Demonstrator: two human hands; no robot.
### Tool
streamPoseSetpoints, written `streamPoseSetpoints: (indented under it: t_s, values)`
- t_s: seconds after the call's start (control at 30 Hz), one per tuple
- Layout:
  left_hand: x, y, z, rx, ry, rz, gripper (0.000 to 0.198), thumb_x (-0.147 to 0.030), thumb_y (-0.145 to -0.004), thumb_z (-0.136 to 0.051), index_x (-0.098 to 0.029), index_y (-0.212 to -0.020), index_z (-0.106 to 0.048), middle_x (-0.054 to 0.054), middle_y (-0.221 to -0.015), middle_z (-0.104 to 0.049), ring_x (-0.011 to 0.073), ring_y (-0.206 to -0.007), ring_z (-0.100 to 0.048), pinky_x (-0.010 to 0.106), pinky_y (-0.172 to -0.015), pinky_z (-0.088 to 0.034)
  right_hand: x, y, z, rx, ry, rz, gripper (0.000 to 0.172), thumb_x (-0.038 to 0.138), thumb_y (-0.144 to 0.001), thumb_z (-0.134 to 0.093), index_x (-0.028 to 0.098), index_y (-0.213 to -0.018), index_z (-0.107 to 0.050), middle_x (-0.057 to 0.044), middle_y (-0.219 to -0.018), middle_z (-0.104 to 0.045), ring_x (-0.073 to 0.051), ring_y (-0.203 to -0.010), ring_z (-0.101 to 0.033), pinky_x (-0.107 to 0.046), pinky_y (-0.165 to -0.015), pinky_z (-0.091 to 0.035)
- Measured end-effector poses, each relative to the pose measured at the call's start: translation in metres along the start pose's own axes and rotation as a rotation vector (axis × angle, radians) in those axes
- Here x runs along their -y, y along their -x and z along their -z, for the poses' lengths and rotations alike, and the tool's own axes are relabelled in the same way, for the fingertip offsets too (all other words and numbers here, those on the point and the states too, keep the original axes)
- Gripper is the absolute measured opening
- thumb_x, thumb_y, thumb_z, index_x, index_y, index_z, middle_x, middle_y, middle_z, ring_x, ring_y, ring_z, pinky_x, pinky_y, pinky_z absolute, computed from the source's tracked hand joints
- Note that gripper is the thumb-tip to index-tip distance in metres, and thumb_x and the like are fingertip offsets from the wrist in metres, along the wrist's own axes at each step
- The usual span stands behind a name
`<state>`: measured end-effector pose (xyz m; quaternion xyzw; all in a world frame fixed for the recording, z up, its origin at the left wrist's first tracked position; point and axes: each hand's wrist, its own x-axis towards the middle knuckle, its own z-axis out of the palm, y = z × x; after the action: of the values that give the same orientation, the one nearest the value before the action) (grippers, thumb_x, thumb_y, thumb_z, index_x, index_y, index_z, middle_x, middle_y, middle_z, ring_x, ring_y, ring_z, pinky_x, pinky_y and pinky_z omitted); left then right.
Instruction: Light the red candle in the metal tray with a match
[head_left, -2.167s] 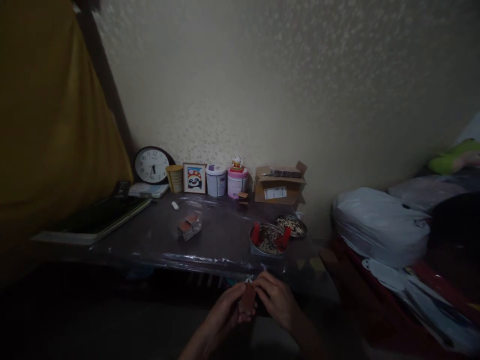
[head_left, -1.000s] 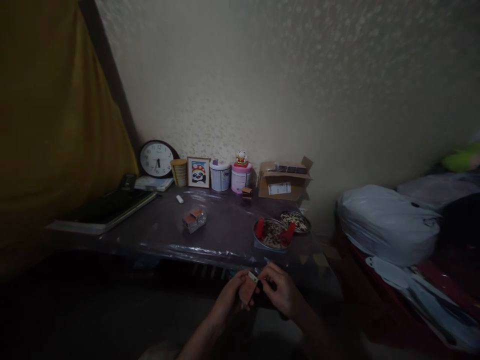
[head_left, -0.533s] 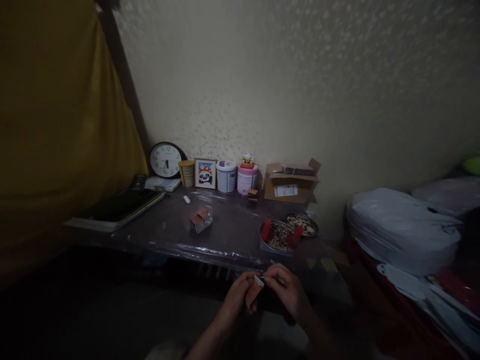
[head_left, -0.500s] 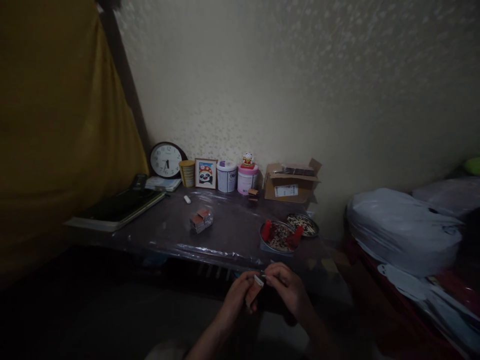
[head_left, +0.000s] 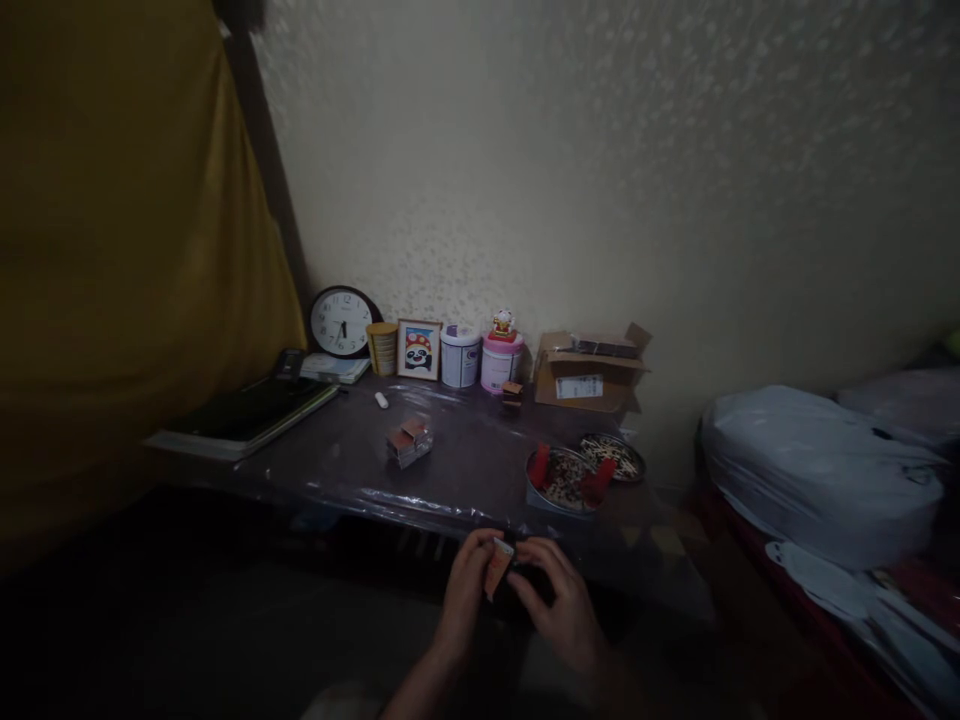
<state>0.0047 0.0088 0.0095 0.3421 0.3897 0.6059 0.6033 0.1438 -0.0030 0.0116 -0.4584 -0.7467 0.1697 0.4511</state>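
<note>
Low in front of the table's edge, my left hand [head_left: 466, 585] is closed round a small orange-brown matchbox [head_left: 496, 572], held tilted with its pale end up. My right hand [head_left: 559, 600] is beside the box, thumb and forefinger apart, their tips close to its right side. I make out nothing between them. Beyond my hands stands a round tin [head_left: 561, 480] of matchsticks with red pieces at its rim. A second round dish [head_left: 611, 457] of matchsticks is just behind it. Several more matchboxes [head_left: 409, 440] are stacked on the table in clear plastic.
Plastic sheeting covers the dark table [head_left: 315, 455]. Along the wall are a clock [head_left: 343, 322], a framed panda picture [head_left: 418, 350], two canisters [head_left: 460, 357] and an opened cardboard box [head_left: 581, 380]. A large book [head_left: 247, 415] lies left; white bags [head_left: 817, 470] are at right.
My right thumb and forefinger, pinched on something thin by the box's end before, are now apart. The matchbox is turned more upright in my left hand. The view has shifted slightly left.
</note>
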Motion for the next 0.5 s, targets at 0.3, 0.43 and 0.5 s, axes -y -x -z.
streamPoseSetpoints:
  t_s: [0.3,0.43,0.5]
  values:
    - [0.0,0.001,-0.001,-0.051,-0.073,-0.074,0.009,-0.028,-0.07,-0.056,-0.02,-0.069,-0.059,-0.004,-0.064,-0.055,0.0153,-0.067,-0.051,0.025,-0.066,-0.041,0.015,0.009,-0.012,0.059,0.13,0.0,0.044,0.021,-0.074,-0.064,0.024,-0.115,-0.05,-0.006,-0.113,-0.057,-0.021,-0.104,-0.057,-0.032,-0.089,-0.049]
    - [-0.003,0.003,-0.001,-0.016,-0.078,-0.054,0.014,-0.033,-0.073,-0.058,-0.02,-0.077,-0.061,-0.002,-0.072,-0.058,0.0165,-0.073,-0.053,0.026,-0.07,-0.042,0.016,0.002,-0.008,0.032,0.071,-0.011,0.03,0.022,-0.077,-0.06,0.023,-0.107,-0.054,-0.006,-0.103,-0.06,-0.02,-0.097,-0.059,-0.03,-0.085,-0.05]
    - [-0.005,0.005,0.0,0.064,-0.082,-0.038,0.024,-0.036,-0.074,-0.06,-0.021,-0.092,-0.062,0.0,-0.084,-0.062,0.019,-0.084,-0.056,0.028,-0.077,-0.043,0.013,-0.002,-0.003,-0.008,0.027,-0.052,0.024,0.025,-0.079,-0.059,0.022,-0.103,-0.056,-0.006,-0.099,-0.062,-0.02,-0.093,-0.06,-0.03,-0.081,-0.051]
